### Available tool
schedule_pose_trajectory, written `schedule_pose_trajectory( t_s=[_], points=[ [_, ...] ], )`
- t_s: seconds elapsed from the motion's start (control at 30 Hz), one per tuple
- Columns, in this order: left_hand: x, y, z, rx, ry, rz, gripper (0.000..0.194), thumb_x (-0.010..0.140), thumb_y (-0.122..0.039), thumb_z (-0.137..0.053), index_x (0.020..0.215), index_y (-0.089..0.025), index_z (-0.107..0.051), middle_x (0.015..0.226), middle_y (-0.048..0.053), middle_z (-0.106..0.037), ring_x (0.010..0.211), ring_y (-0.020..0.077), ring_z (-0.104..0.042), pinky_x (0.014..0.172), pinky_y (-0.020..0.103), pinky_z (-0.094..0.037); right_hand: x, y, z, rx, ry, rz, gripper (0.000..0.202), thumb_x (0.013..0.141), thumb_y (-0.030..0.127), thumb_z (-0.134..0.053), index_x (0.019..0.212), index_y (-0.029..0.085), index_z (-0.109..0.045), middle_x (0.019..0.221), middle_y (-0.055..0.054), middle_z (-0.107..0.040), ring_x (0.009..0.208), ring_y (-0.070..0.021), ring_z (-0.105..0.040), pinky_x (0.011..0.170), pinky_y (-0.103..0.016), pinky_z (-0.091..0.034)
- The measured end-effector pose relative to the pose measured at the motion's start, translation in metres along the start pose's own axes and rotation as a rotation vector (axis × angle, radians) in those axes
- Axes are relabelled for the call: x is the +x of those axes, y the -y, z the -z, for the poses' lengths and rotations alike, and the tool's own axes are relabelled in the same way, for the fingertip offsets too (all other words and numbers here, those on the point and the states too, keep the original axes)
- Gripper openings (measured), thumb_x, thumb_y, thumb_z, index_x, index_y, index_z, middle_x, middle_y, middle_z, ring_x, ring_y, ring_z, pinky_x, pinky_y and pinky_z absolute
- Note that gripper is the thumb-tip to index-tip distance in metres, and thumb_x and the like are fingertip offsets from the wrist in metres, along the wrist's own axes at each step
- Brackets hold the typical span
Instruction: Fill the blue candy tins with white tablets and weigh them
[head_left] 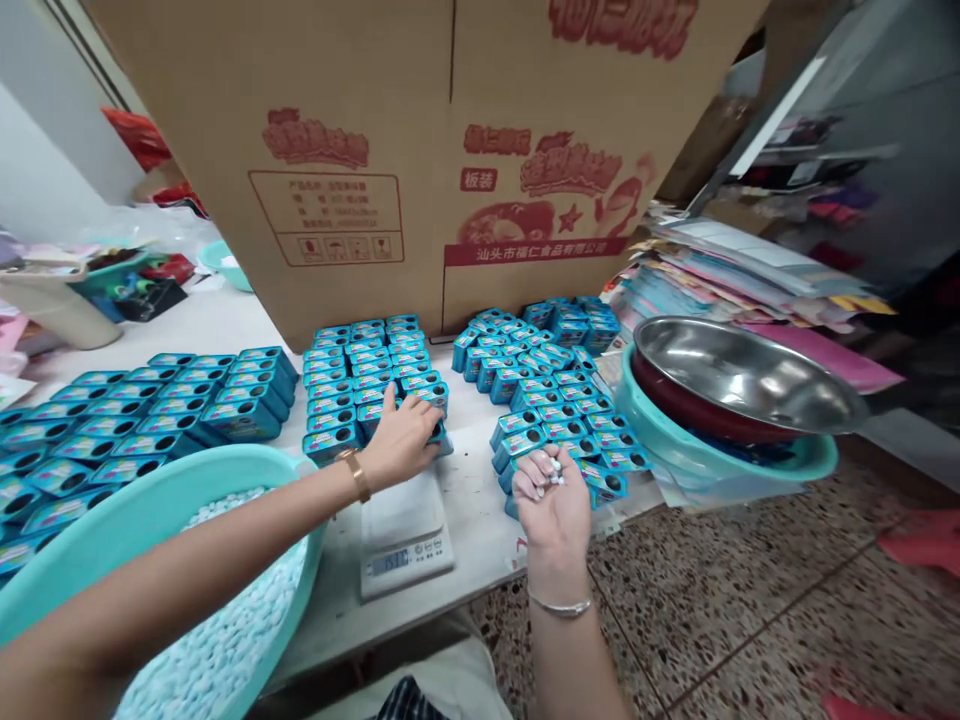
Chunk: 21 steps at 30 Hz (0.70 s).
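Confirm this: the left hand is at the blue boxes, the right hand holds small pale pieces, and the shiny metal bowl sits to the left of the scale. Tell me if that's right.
Not quite: the head view shows the shiny metal bowl to the right of the scale. The left hand is at the blue boxes and the right hand holds small pale pieces.

Head-worn view, facing forward and down.
Looking closely from above and behind left hand (403, 432) and right hand (553, 498), across white table (474, 440) toward cardboard box (424, 160).
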<state>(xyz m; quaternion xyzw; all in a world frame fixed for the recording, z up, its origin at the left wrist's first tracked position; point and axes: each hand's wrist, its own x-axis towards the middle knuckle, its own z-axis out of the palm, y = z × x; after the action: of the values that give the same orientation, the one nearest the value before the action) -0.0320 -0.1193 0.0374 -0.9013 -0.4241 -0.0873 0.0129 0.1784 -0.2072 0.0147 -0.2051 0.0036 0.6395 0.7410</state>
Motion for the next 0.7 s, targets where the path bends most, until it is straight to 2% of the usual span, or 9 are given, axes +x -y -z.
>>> schedule_pose_trajectory(
  t_s=[0.1, 0.17, 0.23, 0.3, 0.37, 0.43, 0.5, 0.6, 0.7],
  points=[
    [0.038, 0.004, -0.012, 0.0, -0.022, 0.01, 0.027, 0.08, -0.025, -0.06, 0.106, -0.019, -0.061, 0.101, 0.01, -0.063, 0.111, 0.032, -0.049, 0.11, 0.067, -0.001, -0.005, 0.014, 0.006, 0.023, -0.001, 0.027, 0.015, 0.083, 0.022, -0.058, 0.078, 0.019, -0.045, 0.057, 0.009, -0.036, 0.045, -0.0058, -0.037, 0.038, -0.016, -0.024],
    [0.054, 0.003, -0.02, -0.017, -0.037, 0.027, 0.034, 0.078, -0.02, -0.058, 0.112, -0.016, -0.06, 0.107, 0.014, -0.061, 0.118, 0.0361, -0.045, 0.109, 0.068, 0.0, -0.009, 0.026, 0.01, 0.032, -0.014, 0.063, 0.014, 0.083, 0.02, -0.058, 0.077, 0.019, -0.045, 0.057, 0.009, -0.036, 0.045, -0.0057, -0.037, 0.038, -0.016, -0.025],
    [0.062, -0.005, -0.028, -0.045, -0.061, 0.045, 0.054, 0.077, -0.015, -0.056, 0.13, -0.012, -0.049, 0.125, 0.021, -0.053, 0.132, 0.0403, -0.033, 0.109, 0.069, 0.002, -0.013, 0.04, 0.013, 0.025, -0.021, 0.104, 0.015, 0.082, 0.02, -0.059, 0.077, 0.02, -0.044, 0.057, 0.009, -0.037, 0.045, -0.0059, -0.037, 0.039, -0.016, -0.026],
    [0.065, -0.02, -0.036, -0.094, -0.062, 0.027, 0.076, 0.074, -0.013, -0.058, 0.144, -0.012, -0.03, 0.143, 0.023, -0.038, 0.14, 0.0409, -0.019, 0.11, 0.068, 0.001, -0.017, 0.051, 0.016, 0.008, -0.024, 0.149, 0.017, 0.08, 0.019, -0.06, 0.076, 0.02, -0.044, 0.056, 0.01, -0.037, 0.045, -0.0058, -0.037, 0.039, -0.016, -0.027],
    [0.068, -0.038, -0.045, -0.166, -0.016, -0.035, 0.086, 0.072, -0.019, -0.063, 0.148, -0.014, -0.022, 0.146, 0.021, -0.035, 0.14, 0.0382, -0.022, 0.112, 0.064, -0.01, -0.019, 0.058, 0.016, -0.004, -0.026, 0.187, 0.018, 0.079, 0.018, -0.061, 0.076, 0.02, -0.044, 0.056, 0.01, -0.036, 0.045, -0.0056, -0.037, 0.039, -0.016, -0.027],
    [0.073, -0.056, -0.054, -0.246, 0.049, -0.097, 0.082, 0.075, -0.026, -0.062, 0.147, -0.014, -0.025, 0.141, 0.018, -0.043, 0.133, 0.0324, -0.038, 0.111, 0.054, -0.027, -0.021, 0.061, 0.015, -0.003, -0.025, 0.2, 0.018, 0.078, 0.017, -0.061, 0.075, 0.019, -0.044, 0.056, 0.01, -0.036, 0.045, -0.0053, -0.037, 0.039, -0.016, -0.026],
    [0.08, -0.07, -0.061, -0.315, 0.09, -0.134, 0.066, 0.083, -0.03, -0.054, 0.144, -0.013, -0.032, 0.136, 0.017, -0.049, 0.127, 0.0263, -0.047, 0.107, 0.045, -0.037, -0.022, 0.061, 0.013, 0.01, -0.026, 0.192, 0.018, 0.078, 0.016, -0.061, 0.075, 0.019, -0.044, 0.057, 0.01, -0.036, 0.045, -0.0052, -0.036, 0.038, -0.016, -0.026],
    [0.085, -0.078, -0.069, -0.383, 0.106, -0.185, 0.05, 0.094, -0.039, -0.04, 0.139, -0.016, -0.043, 0.144, 0.016, -0.043, 0.134, 0.0251, -0.04, 0.107, 0.043, -0.036, -0.024, 0.06, 0.012, 0.016, -0.035, 0.17, 0.019, 0.078, 0.015, -0.061, 0.075, 0.02, -0.043, 0.057, 0.01, -0.036, 0.045, -0.0053, -0.035, 0.039, -0.016, -0.026],
    [0.079, -0.075, -0.072, -0.416, 0.11, -0.229, 0.057, 0.093, -0.055, -0.039, 0.14, -0.024, -0.042, 0.152, 0.012, -0.034, 0.14, 0.0305, -0.03, 0.109, 0.054, -0.031, -0.026, 0.062, 0.016, -0.035, -0.024, 0.167, 0.02, 0.077, 0.014, -0.061, 0.074, 0.02, -0.043, 0.057, 0.01, -0.035, 0.045, -0.0055, -0.034, 0.04, -0.016, -0.027]
  ],
)
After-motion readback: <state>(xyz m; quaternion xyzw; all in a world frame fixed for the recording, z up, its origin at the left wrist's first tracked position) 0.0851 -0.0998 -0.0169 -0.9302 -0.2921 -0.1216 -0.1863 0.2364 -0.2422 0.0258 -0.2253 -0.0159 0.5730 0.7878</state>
